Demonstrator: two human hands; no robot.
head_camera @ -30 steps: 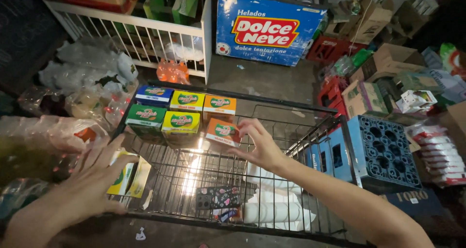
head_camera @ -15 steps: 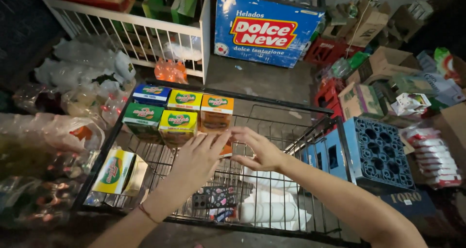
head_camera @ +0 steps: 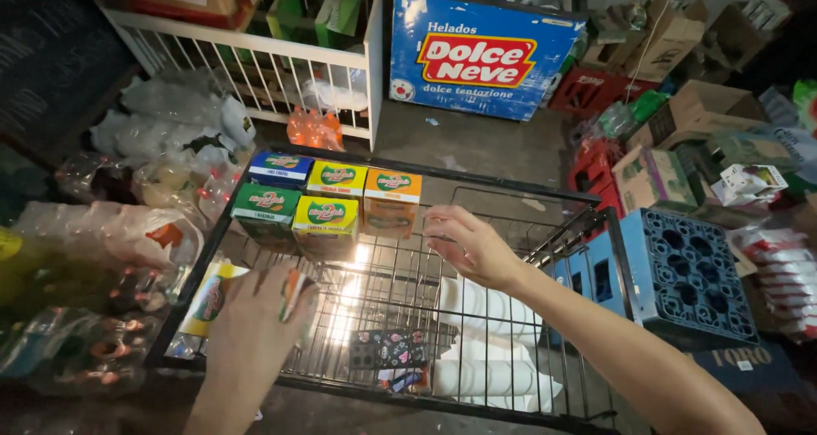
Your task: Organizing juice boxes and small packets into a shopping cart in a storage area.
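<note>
Hands over a black wire shelf [head_camera: 477, 316], basically. The left hand [head_camera: 255, 329] is down at the near-left part, fingers wrapped around a small cardboard carton [head_camera: 296, 292] with red, green and white print; it's blurry, so the exact grip is hard to make out. Right beside it a yellow-and-white carton [head_camera: 208, 297] leans at the shelf's left edge. The right hand [head_camera: 470, 246] hovers empty above the middle of the shelf, fingers loosely curled and slightly apart, just beside an orange-topped carton [head_camera: 391, 202]. That one sits at the far end in a cluster of small boxes with blue, yellow and green tops [head_camera: 328, 203]. Blue plastic crates [head_camera: 681, 273] stand to the right, bagged plastic bottles [head_camera: 111, 239] to the left.
</note>
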